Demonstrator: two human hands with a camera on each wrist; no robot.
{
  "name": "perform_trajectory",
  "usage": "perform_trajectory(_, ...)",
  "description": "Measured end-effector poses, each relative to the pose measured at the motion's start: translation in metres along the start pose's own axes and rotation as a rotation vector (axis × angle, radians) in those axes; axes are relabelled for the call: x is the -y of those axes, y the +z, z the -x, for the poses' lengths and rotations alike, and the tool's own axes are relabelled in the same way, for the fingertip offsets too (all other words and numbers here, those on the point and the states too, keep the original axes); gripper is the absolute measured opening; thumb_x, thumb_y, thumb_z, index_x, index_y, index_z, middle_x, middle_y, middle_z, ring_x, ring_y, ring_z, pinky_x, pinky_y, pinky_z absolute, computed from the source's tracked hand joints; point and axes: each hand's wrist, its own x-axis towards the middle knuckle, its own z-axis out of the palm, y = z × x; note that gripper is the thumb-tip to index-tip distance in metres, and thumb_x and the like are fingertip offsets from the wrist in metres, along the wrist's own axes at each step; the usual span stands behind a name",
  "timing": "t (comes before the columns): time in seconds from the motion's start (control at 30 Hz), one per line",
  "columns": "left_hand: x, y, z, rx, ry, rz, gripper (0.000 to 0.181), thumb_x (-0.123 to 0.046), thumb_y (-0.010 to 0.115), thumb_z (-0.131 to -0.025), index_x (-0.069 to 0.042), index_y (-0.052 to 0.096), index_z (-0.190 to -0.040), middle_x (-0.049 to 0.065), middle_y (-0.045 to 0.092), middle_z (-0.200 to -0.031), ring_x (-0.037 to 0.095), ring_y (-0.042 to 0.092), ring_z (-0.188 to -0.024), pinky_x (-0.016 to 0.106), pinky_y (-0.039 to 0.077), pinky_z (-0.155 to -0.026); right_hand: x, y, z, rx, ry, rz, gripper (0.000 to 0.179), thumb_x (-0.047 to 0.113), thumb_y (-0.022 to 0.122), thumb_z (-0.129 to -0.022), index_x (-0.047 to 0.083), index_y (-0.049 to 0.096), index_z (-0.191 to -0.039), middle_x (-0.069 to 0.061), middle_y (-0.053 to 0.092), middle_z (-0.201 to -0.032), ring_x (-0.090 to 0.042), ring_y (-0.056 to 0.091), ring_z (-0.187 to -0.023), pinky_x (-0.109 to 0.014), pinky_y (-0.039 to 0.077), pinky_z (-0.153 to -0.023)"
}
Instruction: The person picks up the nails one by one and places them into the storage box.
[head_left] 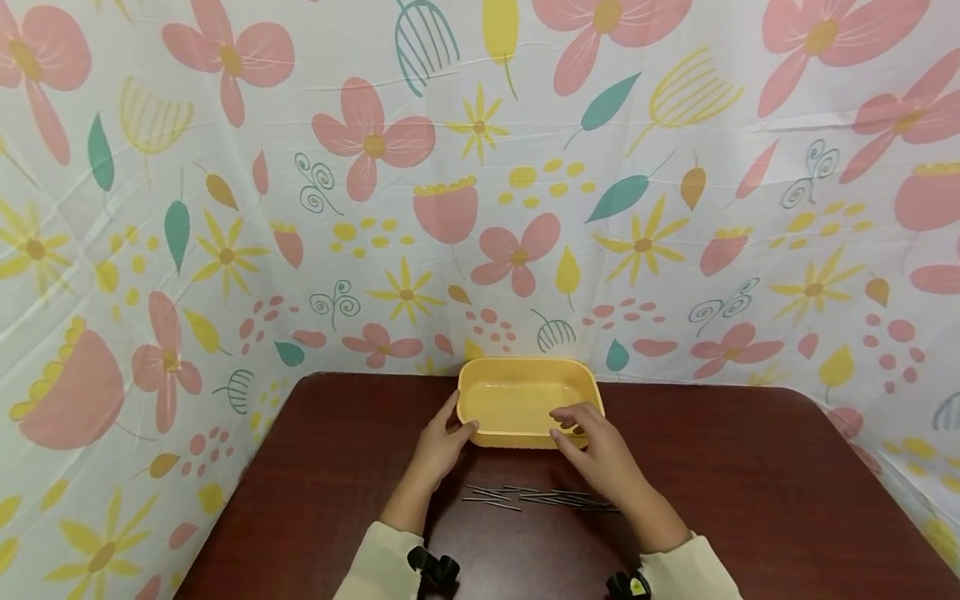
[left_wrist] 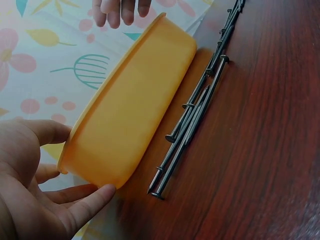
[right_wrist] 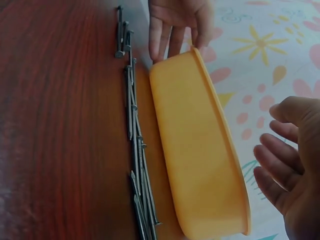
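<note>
A yellow plastic box (head_left: 513,407), shallow with rounded corners and a flared rim, stands near the table's back edge, its inside bare. My left hand (head_left: 441,442) holds its left end; in the left wrist view the thumb is at the rim and fingertips press against the end wall. Over the right end hovers my right hand (head_left: 600,448), fingers spread and loosely bent, with nothing in it. The right wrist view shows a gap between those fingers and the rim. In front of the box, several long metal nails (left_wrist: 191,125) lie in a loose overlapping row.
The dark reddish wooden table (head_left: 735,483) has rounded back corners. Behind and to the left hangs a white cloth (head_left: 525,325) printed with flowers and leaves, close behind the box. Black straps with cameras (head_left: 435,568) sit on both wrists over pale sleeves.
</note>
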Motion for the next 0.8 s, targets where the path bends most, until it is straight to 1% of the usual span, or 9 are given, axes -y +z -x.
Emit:
perform_trajectory(0.17, 0.0, 0.0, -0.001, -0.007, -0.005, -0.003, 0.072, -0.032, 0.068, -0.097, -0.03, 0.032, -0.16, 0.017, 0.032, -0.164, 0.035, 0.053, -0.136, 0.042, 0.056, -0.092, 0.001, 0.002, 0.005, 0.059, 0.007, -0.015, 0.021, 0.013, 0.074, -0.093, 0.012, 0.07, -0.113, 0.004, 0.067, -0.104, -0.013, 0.065, -0.093, -0.038, 0.059, -0.08)
perform_trajectory(0.37, 0.001, 0.0, -0.001, -0.003, 0.001, -0.003, 0.072, -0.031, 0.068, -0.097, -0.029, 0.032, -0.16, 0.017, 0.032, -0.164, 0.036, 0.053, -0.136, 0.043, 0.056, -0.092, 0.004, 0.003, 0.011, 0.109, 0.036, -0.025, 0.016, 0.014, 0.075, -0.092, 0.016, 0.072, -0.108, 0.011, 0.067, -0.099, -0.006, 0.065, -0.091, -0.033, 0.058, -0.083)
perform_trajectory(0.47, 0.0, 0.0, -0.002, 0.0, 0.002, -0.004, 0.071, -0.03, 0.067, -0.098, -0.029, 0.032, -0.16, 0.017, 0.031, -0.164, 0.037, 0.053, -0.136, 0.043, 0.056, -0.092, 0.005, 0.002, 0.012, 0.124, 0.037, -0.028, 0.017, 0.013, 0.076, -0.091, 0.016, 0.072, -0.107, 0.012, 0.067, -0.099, -0.006, 0.065, -0.091, -0.034, 0.058, -0.083)
perform_trajectory(0.7, -0.001, 0.0, -0.001, 0.002, 0.002, 0.001, 0.072, -0.029, 0.066, -0.098, -0.028, 0.031, -0.16, 0.017, 0.03, -0.164, 0.035, 0.054, -0.135, 0.039, 0.056, -0.09, 0.005, 0.002, 0.015, 0.199, 0.048, -0.007, 0.016, 0.018, 0.075, -0.093, 0.017, 0.073, -0.108, 0.011, 0.067, -0.102, -0.009, 0.065, -0.093, -0.036, 0.056, -0.084)
perform_trajectory(0.8, 0.0, 0.0, 0.0, 0.005, 0.003, 0.004, 0.072, -0.03, 0.067, -0.098, -0.028, 0.031, -0.16, 0.017, 0.031, -0.164, 0.034, 0.055, -0.134, 0.039, 0.056, -0.09, 0.006, 0.003, 0.017, 0.217, 0.039, 0.005, 0.016, 0.016, 0.076, -0.091, 0.015, 0.073, -0.107, 0.01, 0.067, -0.101, -0.011, 0.065, -0.092, -0.036, 0.056, -0.084)
